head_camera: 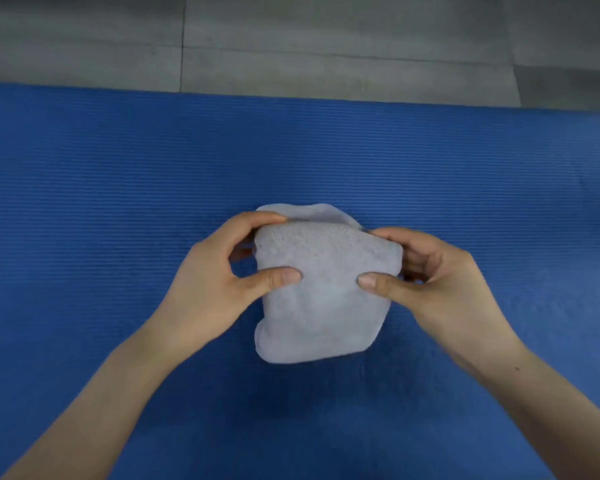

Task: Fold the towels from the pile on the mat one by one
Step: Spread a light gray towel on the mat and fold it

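Observation:
A small pale grey towel, folded into a thick square, is held just above the middle of the blue ribbed mat. My left hand pinches its left edge, thumb on top and fingers curled round the far corner. My right hand pinches the right edge the same way. A lower layer of the towel sticks out at the far side. The towel's near edge hangs down towards me. No pile of towels is in view.
The mat spans the whole width of the view. Beyond its far edge lies a grey tiled floor.

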Demonstrator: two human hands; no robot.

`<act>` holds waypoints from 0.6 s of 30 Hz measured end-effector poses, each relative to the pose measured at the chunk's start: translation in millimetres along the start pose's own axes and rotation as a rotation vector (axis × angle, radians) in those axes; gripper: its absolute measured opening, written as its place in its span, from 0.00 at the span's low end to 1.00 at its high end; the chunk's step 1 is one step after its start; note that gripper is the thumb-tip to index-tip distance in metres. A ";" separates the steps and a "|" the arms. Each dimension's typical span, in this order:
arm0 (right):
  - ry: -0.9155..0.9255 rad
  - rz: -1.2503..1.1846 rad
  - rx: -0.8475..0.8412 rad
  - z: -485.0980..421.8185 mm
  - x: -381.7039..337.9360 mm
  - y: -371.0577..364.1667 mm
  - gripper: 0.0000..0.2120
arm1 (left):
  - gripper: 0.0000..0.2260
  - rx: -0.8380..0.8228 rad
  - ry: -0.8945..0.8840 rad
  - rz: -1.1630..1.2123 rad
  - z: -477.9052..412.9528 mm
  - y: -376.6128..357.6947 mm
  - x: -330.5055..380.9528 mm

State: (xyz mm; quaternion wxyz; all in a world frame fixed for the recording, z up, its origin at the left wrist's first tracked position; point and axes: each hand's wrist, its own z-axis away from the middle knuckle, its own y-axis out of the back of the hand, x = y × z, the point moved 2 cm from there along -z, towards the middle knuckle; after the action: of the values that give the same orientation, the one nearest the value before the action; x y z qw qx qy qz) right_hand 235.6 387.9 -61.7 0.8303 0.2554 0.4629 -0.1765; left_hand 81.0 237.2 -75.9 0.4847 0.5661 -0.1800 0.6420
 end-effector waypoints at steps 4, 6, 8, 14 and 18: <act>-0.082 -0.032 0.017 37.6 -15.1 6.1 0.18 | 0.17 -0.047 0.044 -0.011 32.6 -2.0 28.8; -0.127 -0.037 0.021 63.0 -24.7 8.7 0.18 | 0.16 -0.079 0.089 -0.046 55.8 -2.9 43.6; -0.162 -0.012 0.014 90.6 -38.7 14.1 0.19 | 0.15 -0.096 0.143 -0.062 78.9 -2.8 62.5; -0.233 0.097 0.033 171.3 -110.0 58.3 0.18 | 0.18 -0.077 0.334 0.017 138.6 -3.4 160.5; -0.232 0.179 0.044 220.7 -187.9 106.1 0.19 | 0.17 -0.021 0.381 -0.002 173.6 2.0 258.5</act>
State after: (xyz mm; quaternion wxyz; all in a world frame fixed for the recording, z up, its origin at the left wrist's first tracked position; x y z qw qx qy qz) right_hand 345.9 354.5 224.7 0.8848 0.2916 0.3352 -0.1403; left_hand 203.9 209.0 208.8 0.5164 0.4293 -0.0911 0.7353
